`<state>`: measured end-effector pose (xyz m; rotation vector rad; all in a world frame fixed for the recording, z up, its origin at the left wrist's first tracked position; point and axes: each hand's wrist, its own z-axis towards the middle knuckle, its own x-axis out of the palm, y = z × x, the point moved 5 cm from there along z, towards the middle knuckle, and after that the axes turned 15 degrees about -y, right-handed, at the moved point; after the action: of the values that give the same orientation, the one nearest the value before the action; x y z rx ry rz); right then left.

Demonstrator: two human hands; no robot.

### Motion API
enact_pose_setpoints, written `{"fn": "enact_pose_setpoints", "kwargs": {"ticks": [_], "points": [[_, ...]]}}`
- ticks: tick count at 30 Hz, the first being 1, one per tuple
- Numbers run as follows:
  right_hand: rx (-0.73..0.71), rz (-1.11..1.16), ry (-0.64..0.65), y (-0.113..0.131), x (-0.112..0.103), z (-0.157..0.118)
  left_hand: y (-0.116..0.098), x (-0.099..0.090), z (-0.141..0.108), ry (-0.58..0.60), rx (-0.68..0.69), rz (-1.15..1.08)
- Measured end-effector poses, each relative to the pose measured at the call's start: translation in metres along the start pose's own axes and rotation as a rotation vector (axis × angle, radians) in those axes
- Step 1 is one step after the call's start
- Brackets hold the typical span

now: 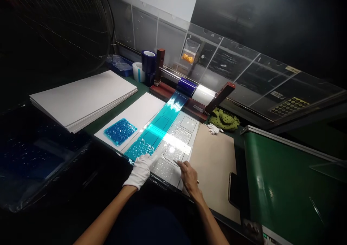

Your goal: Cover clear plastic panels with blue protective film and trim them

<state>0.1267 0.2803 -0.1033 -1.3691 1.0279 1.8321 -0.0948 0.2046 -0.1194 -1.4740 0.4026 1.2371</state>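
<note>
We note the white-gloved left hand (pixel 140 171) spread flat on wrinkled translucent blue film (pixel 139 148), the bare right hand (pixel 189 178) pinching a slim pointed tool (pixel 197 181); slippage could puncture the film.

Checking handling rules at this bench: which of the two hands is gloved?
The left hand wears a white glove; the right hand is bare.

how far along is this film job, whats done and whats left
Done: film is drawn off the blue roll across the grey panel, and a blue film square lies on a white sheet. In hand: the gloved left hand presses the wrinkled near end, and the right hand holds a slim tool beside it. Left: the film looks uncut from the roll, and the white sheet stack sits apart.
</note>
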Motion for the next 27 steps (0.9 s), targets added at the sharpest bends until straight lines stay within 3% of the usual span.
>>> {"fn": "enact_pose_setpoints", "kwargs": {"ticks": [5,12,18,23,27], "points": [[-0.137,-0.072,0.109,0.056,0.015,0.034,0.006,0.019,0.006,0.010,0.008,-0.075],[-0.203,-0.042,0.172,0.079,0.030,0.053,0.006,0.025,0.000,0.072,0.046,-0.034],[-0.191,-0.069,0.197,0.068,0.024,0.047,0.003,0.025,-0.001,0.132,0.119,0.065],[-0.150,-0.103,0.213,0.042,0.010,0.032,0.003,0.023,0.001,0.171,0.156,0.141],[-0.105,-0.133,0.224,0.020,-0.001,0.018,-0.002,0.014,-0.012,0.200,0.207,0.171]]}}
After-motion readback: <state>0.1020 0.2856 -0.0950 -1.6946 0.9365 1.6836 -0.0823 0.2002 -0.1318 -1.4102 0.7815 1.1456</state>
